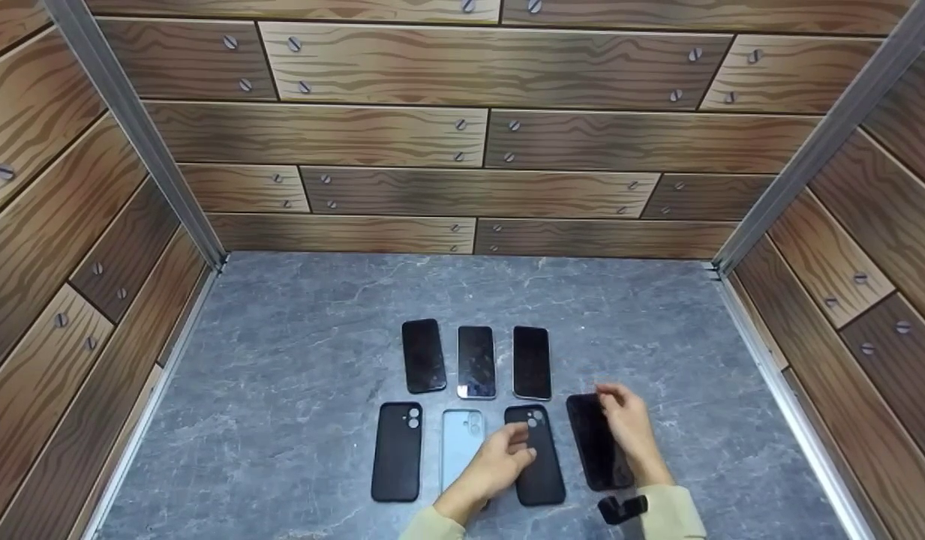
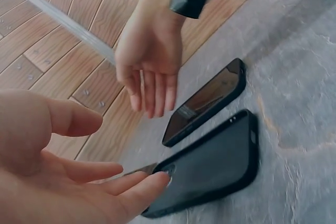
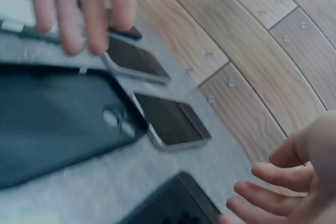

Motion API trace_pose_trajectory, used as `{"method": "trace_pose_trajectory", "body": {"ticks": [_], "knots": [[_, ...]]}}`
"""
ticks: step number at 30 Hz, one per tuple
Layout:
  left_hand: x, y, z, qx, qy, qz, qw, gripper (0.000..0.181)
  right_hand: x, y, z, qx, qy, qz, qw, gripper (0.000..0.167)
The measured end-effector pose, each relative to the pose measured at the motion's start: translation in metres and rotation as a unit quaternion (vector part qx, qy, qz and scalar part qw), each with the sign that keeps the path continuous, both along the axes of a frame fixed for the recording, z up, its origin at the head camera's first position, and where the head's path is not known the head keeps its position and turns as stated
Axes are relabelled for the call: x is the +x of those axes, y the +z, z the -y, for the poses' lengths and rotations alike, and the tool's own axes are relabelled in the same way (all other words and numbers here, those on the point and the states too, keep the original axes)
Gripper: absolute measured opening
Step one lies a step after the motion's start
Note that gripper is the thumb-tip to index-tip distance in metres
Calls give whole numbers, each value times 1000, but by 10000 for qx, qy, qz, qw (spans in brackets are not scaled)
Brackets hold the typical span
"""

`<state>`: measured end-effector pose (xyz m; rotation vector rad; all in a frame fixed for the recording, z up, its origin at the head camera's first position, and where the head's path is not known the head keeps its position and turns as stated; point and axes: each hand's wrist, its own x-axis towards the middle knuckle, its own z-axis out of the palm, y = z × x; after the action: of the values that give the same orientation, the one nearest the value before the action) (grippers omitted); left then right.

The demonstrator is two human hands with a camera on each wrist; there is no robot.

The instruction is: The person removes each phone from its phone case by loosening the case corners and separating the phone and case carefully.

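My right hand (image 1: 633, 429) hovers beside a black phone (image 1: 591, 450) that lies screen up at the right, with a thick dark rim round it. Its fingers are loosely bent and hold nothing. My left hand (image 1: 496, 463), relaxed and holding nothing, is over the gap between a light blue phone case (image 1: 456, 442) and a black phone case (image 1: 543, 476). Part of the blue case is hidden beneath that hand. In the left wrist view, the black case (image 2: 220, 163) lies hollow side up next to the rimmed phone (image 2: 210, 100).
Behind the cases, three phones (image 1: 424, 356) (image 1: 476, 360) (image 1: 532, 361) lie in a row, screens up. Another black case (image 1: 396, 457) is at the left. Wood-patterned walls (image 1: 477, 135) enclose the grey marbled surface (image 1: 282, 360) at the back and sides.
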<state>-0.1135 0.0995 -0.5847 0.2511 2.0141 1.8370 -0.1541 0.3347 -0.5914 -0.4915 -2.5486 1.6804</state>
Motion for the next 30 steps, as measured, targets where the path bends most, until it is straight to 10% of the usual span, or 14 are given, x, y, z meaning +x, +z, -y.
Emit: {"method": "trace_pose_trajectory", "body": {"ticks": [11, 30], "knots": [[-11, -2, -37, 966, -71, 1048, 9898, 51, 25, -19, -19, 1430, -50, 476, 9886, 35], [-15, -23, -89, 1066, 301, 1787, 9776, 64, 27, -25, -21, 1717, -66, 474, 9840, 35]]}}
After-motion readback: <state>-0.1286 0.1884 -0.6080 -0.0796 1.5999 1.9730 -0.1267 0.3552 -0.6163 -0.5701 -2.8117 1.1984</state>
